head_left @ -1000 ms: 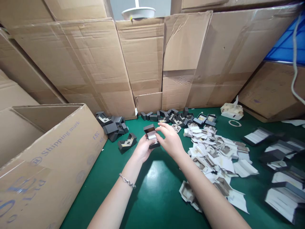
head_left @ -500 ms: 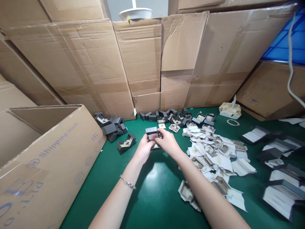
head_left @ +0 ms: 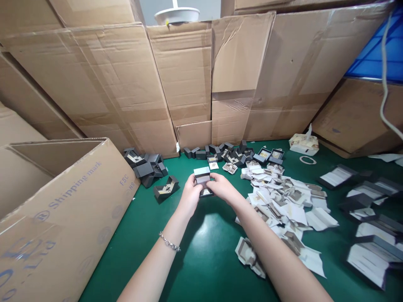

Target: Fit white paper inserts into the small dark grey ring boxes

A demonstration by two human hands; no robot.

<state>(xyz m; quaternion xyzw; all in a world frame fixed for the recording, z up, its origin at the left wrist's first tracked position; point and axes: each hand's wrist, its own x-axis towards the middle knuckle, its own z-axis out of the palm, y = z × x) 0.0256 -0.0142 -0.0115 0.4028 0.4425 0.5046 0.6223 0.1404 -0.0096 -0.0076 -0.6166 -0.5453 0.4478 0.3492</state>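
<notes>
Between my two hands is a small dark jewelry box [head_left: 202, 172], its lid raised and a pale lining showing inside. My left hand [head_left: 190, 196] grips its left side, thumb at the front. On the right side my right hand [head_left: 223, 188] holds it too, fingers bent around the edge. Part of the box is hidden by my thumbs. Left of my hands, an open dark box [head_left: 166, 188] with a light insert lies on the green table [head_left: 201, 251]. Behind it is a pile of similar dark boxes [head_left: 147, 169].
A heap of torn white and grey paper inserts [head_left: 286, 201] spreads on the right. More small boxes [head_left: 233, 154] line the back. Open larger boxes [head_left: 368, 260] sit far right. A big carton [head_left: 72, 209] stands left; a tissue pack [head_left: 304, 144] lies at the back.
The jewelry box's lid has tilted slightly and its inside shows more. My right fingers have shifted lower along its side. The view has moved a little.
</notes>
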